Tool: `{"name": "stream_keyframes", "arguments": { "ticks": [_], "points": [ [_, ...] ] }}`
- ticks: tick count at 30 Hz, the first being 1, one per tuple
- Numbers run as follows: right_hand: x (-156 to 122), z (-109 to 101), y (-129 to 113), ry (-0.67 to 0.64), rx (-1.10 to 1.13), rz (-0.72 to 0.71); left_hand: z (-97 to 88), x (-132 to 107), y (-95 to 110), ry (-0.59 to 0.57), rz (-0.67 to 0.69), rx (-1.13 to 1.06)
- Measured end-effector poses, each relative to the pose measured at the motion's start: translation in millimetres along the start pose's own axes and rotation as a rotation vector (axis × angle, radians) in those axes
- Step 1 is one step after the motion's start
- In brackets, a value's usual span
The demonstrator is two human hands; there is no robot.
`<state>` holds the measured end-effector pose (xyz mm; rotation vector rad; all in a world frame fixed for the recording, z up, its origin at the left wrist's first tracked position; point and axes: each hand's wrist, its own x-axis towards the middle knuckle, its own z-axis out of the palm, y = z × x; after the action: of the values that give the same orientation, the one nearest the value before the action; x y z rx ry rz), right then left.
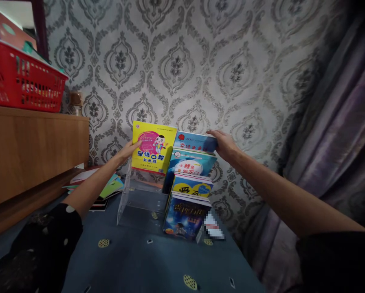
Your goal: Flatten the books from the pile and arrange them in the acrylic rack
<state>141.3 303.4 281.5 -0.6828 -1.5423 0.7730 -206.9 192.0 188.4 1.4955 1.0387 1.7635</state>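
Observation:
A clear tiered display rack [121, 207] stands on the table. My left hand [130, 149] grips the left edge of a yellow workbook [153, 160] with a cartoon child on its cover, at the top left of the rack. My right hand [225, 144] is closed on the upper right corner of a blue book [190, 141] in the top row. Below that book, in stepped rows, are a teal picture book [193, 165], a yellow and blue book [188, 188] and a dark blue book [185, 217] at the front. The fingers behind both books are hidden.
Loose books and papers [112, 187] are stacked left of the rack. A red plastic basket [26, 77] sits on a wooden cabinet [36, 150]. A blurred white item [213, 228] lies right of the rack. Patterned wallpaper is behind, a curtain [317, 171] at right.

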Motion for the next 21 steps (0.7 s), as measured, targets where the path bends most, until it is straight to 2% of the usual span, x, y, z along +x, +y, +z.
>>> {"name": "stream_keyframes", "arguments": {
  "ticks": [4,8,11,14,16,19,21],
  "points": [
    [-7.5,0.4,-4.2,0.057,0.101,0.054,0.5,-2.0,1.7,-0.018,0.009,0.058],
    [-20.7,-2.0,-11.8,0.071,0.106,0.088,0.4,-2.5,3.2,-0.027,0.028,0.141],
    [-34.1,-8.2,-13.8,0.099,0.077,0.107,-9.4,-1.1,1.6,-0.001,0.024,0.240],
    [-56.3,-18.9,-7.6,0.169,0.014,0.080,-35.0,-6.0,-7.3,0.058,-0.003,0.392],
    [-81.0,-28.1,0.3,0.248,-0.034,-0.012,-59.0,-19.4,-19.2,0.096,-0.047,0.528],
    [-135.4,-42.8,14.2,0.327,-0.210,-0.167,-96.9,-57.1,-46.1,0.121,-0.174,0.787],
    [-179.5,-51.0,24.5,0.303,-0.396,-0.192,-119.8,-88.0,-67.3,0.117,-0.294,0.973]
  ]
}}
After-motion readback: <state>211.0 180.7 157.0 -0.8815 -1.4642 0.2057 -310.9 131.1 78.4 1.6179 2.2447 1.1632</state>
